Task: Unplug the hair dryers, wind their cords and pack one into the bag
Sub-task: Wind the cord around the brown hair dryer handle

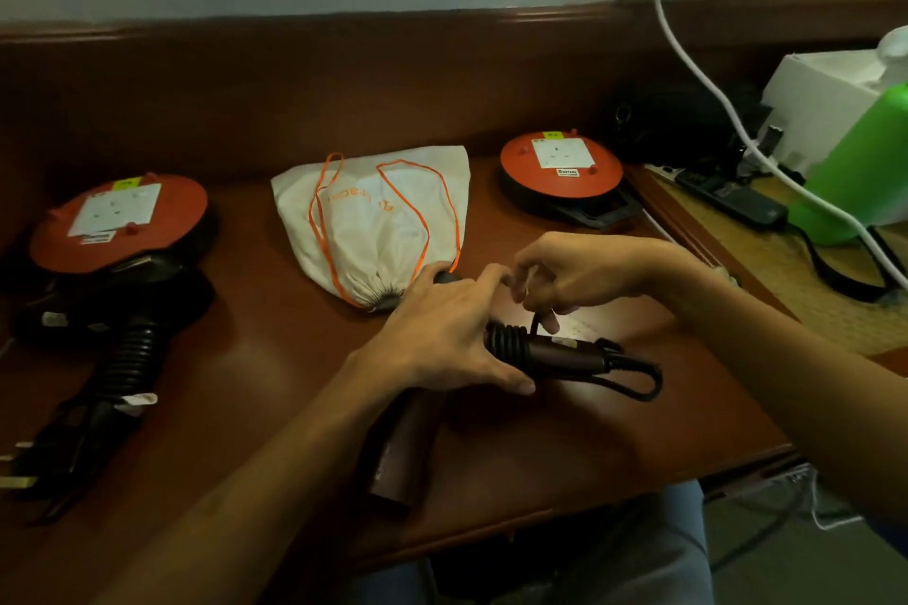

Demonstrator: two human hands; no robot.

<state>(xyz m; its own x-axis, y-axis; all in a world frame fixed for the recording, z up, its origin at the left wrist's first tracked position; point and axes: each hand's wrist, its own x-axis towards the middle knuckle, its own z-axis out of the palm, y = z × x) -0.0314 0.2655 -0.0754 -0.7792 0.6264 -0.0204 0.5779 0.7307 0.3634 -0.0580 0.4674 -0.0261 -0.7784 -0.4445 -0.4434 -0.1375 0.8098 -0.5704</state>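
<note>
Dark wooden desk (565,432) holds, far left, a black hair dryer (113,334) with its cord wound, lying against an orange cable reel (118,226). At centre sits the white drawstring bag (373,221). Just near it, the left hand (442,339) clamps the brown hair dryer (560,351) while the right hand (584,275) pinches its cord (511,339). Slack fingers could let the coils spring loose.

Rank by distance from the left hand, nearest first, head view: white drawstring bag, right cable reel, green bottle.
From the left hand:
1. white drawstring bag, just behind it, gathered mouth by the fingers.
2. right cable reel, back right on the desk.
3. green bottle, far right on the side surface.
</note>
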